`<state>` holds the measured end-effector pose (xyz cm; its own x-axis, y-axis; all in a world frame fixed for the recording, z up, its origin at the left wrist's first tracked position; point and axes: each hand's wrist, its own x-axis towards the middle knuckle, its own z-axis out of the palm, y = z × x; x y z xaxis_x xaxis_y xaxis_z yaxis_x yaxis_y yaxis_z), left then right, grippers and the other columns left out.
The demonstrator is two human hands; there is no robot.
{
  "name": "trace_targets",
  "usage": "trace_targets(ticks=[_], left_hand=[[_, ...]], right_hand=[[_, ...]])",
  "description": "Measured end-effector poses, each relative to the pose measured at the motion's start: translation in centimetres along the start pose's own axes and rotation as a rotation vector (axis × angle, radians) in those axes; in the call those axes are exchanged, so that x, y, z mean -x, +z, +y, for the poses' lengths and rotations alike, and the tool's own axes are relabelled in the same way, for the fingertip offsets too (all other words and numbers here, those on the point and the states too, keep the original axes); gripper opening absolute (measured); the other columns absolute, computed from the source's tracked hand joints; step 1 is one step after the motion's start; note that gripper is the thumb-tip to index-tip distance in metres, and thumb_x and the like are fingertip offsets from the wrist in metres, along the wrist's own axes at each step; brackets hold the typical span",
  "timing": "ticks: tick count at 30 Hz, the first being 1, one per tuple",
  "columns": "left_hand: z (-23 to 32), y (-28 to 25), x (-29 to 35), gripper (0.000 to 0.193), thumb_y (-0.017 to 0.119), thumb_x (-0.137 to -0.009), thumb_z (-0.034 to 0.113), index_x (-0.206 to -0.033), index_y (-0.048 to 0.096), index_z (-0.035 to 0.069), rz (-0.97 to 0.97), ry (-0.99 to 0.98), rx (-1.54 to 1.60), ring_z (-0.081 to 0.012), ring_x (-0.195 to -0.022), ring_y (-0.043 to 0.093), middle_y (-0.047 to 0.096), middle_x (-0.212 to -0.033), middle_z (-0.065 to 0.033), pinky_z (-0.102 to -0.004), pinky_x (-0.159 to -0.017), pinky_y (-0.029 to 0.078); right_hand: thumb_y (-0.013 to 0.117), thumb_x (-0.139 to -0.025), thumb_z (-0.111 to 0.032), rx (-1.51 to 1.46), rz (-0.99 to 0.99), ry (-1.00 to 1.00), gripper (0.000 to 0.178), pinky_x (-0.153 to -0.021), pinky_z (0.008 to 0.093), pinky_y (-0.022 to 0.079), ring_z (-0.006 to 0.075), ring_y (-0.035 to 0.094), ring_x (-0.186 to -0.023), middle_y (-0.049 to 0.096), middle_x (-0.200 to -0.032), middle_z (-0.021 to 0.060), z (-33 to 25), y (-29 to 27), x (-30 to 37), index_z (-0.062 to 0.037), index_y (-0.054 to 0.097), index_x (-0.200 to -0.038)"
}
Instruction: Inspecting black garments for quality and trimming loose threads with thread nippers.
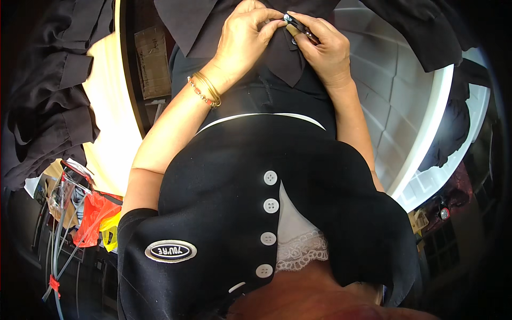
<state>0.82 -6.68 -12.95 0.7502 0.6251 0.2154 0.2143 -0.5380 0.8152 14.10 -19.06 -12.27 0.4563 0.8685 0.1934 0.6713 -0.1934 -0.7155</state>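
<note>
A dark garment (288,61) lies across my lap, with a pointed edge hanging toward me. My left hand (246,33) is closed in a pinch at the top of the view, thumb and forefinger pressed together on the dark cloth. Close beside it, my right hand (326,47) grips a small black tool (305,31) with a shiny tip, which could be thread snips. The tip points left and almost meets my left fingertips. Whatever lies right at the tip is too small to make out.
On my left, dark garments (48,106) are heaped along a pale tabletop (109,117). A cardboard box (153,63) stands beneath it. Red and yellow plastic bags (93,216) hang lower left. To my right is a large white tub (394,90), with dark cloth (418,32) over its rim.
</note>
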Motion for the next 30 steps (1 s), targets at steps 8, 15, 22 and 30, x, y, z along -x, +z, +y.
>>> trace_targets(ticks=[8, 15, 22, 30], left_hand=[[0.1, -0.1, -0.2, 0.013, 0.074, -0.084, 0.006, -0.097, 0.071, 0.003, -0.030, -0.019, -0.016, -0.0120, -0.075, 0.060, 0.065, -0.086, -0.0037, -0.0249, -0.069, 0.050], [0.7, -0.2, -0.8, 0.009, 0.073, -0.080, 0.002, -0.087, 0.069, 0.001, 0.008, -0.001, 0.097, -0.0252, -0.072, 0.057, 0.057, -0.078, -0.0117, -0.0333, -0.067, 0.047], [0.5, -0.6, -0.3, 0.009, 0.073, -0.080, 0.001, -0.086, 0.066, 0.000, 0.024, 0.049, 0.130, -0.0267, -0.074, 0.058, 0.058, -0.079, -0.0124, -0.0339, -0.068, 0.048], [-0.1, 0.1, -0.8, 0.010, 0.071, -0.080, 0.000, -0.088, 0.065, 0.000, 0.130, 0.253, 0.096, -0.0297, -0.075, 0.058, 0.058, -0.080, -0.0138, -0.0352, -0.069, 0.048]], right_hand=[[0.074, -0.076, -0.004, -0.086, 0.134, -0.086, 0.023, -0.059, 0.0269, 0.053, 0.0194, 0.067, -0.066, 0.071, -0.085, 0.0070, 1.3, 0.9, -0.6, -0.0100, 0.074, -0.099], [0.072, -0.087, -0.005, -0.557, 0.045, 0.321, 0.018, -0.053, 0.0145, 0.032, -0.0036, 0.041, -0.061, 0.063, -0.076, -0.0097, 0.8, -0.4, -0.1, -0.0029, 0.074, -0.105], [0.079, -0.079, -0.017, -0.163, -0.009, 0.171, 0.040, -0.060, 0.0234, 0.047, 0.0103, 0.056, -0.062, 0.063, -0.079, 0.0046, 0.0, -1.9, 0.6, -0.0101, 0.068, -0.116], [0.079, -0.080, -0.018, -0.069, -0.011, 0.089, 0.040, -0.072, 0.0255, 0.055, 0.0143, 0.069, -0.077, 0.069, -0.100, 0.0079, -0.7, -1.9, 0.6, -0.0087, 0.067, -0.117]])
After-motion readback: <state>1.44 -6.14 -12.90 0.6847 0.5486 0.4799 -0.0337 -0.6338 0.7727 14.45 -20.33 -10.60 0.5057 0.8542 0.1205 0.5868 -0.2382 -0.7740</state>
